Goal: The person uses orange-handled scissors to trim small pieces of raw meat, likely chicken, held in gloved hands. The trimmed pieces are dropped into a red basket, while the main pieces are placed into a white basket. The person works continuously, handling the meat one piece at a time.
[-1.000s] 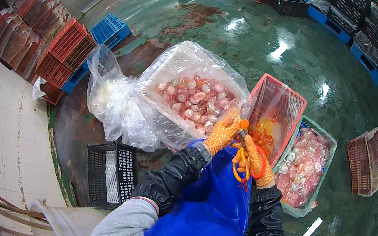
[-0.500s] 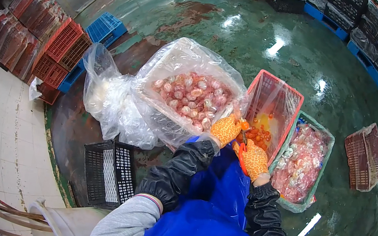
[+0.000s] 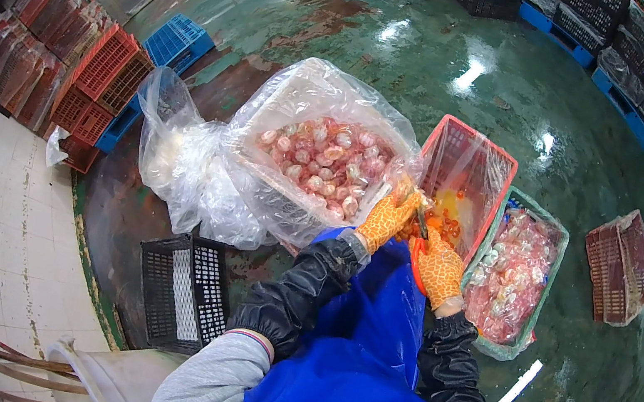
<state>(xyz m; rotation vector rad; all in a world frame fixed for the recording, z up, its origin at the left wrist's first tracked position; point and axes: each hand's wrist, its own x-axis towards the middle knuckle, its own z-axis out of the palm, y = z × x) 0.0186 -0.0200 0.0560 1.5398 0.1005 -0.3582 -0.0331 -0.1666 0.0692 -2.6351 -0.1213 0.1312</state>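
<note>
In orange patterned gloves, both my hands meet over the near end of a red crate. My right hand is closed round scissors with orange-red handles, their dark blades pointing up toward my left hand. My left hand has its fingers pinched together at the near right corner of a plastic-lined tub; what they hold is hidden. Shiny orange balls like egg yolks lie in the red crate. Reddish-white balls in clear wrap fill much of the lined tub.
A green crate of crumpled clear and pink wrappers stands to the right. Bunched plastic film hangs left of the tub. A black crate is at near left, a dark red crate at far right. The green floor shines wet.
My left hand has moved slightly up and left, away from the scissors. The orange ball that showed by its fingertips is no longer seen there. The scissors remain in my right hand.
</note>
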